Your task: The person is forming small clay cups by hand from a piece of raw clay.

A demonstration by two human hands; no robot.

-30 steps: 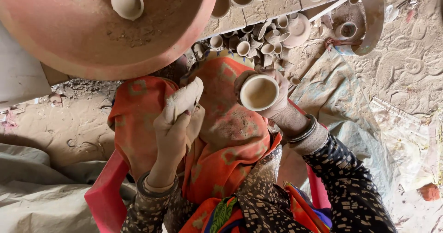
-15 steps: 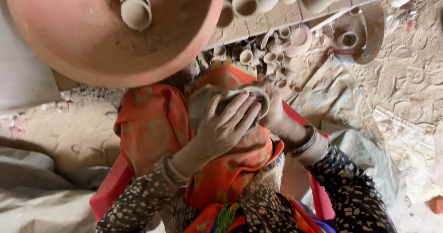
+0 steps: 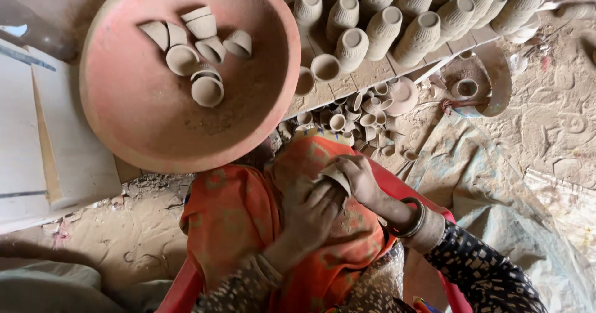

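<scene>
My right hand (image 3: 359, 178) grips a small pale clay cup (image 3: 334, 176) over my lap, which is draped in orange cloth (image 3: 233, 217). My left hand (image 3: 309, 215) lies flat against the cup's side and covers most of it. Both hands are dusty with clay, and a dark bangle sits on my right wrist. Just ahead of my knees stands a large reddish clay bowl (image 3: 149, 120) holding several small cups (image 3: 198, 46).
Rows of tall unfired clay cups (image 3: 403, 15) stand on a board at the top. Several tiny cups (image 3: 354, 117) lie on the ground below it. A round clay dish (image 3: 490, 83) sits to the right, a grey sheet (image 3: 503, 207) beside me, pale slabs (image 3: 43, 145) to the left.
The view has tilted down and the big bowl now shows fully. My left hand came onto the cup, and both hands brought it lower over my lap.
</scene>
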